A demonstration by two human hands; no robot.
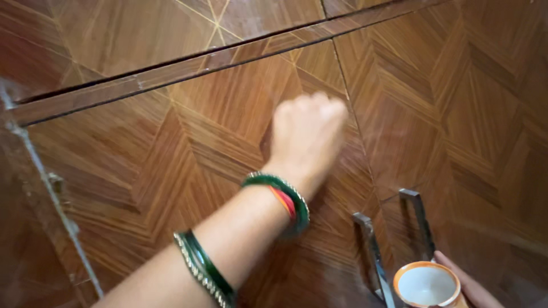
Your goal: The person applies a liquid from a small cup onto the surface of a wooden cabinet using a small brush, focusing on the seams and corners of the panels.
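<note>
My left hand (308, 134) is curled into a fist against a brown wooden cabinet door (188, 142), right beside the vertical seam between two doors. Its fingers point away from me, so whatever lies under them is hidden. Green bangles (285, 197) with a red one ring the wrist, and more green bangles (205, 268) sit further up the forearm. At the bottom right, my right hand (465, 285) holds a small cup (427, 284) with an orange rim and a white inside, just below the door handles.
Two metal bar handles (371, 251) (416, 219) stand on either side of the seam. The right-hand door (468, 114) has the same chevron wood pattern. An upper panel (142, 34) runs above a dark gap. A metal strip (45, 182) edges the left side.
</note>
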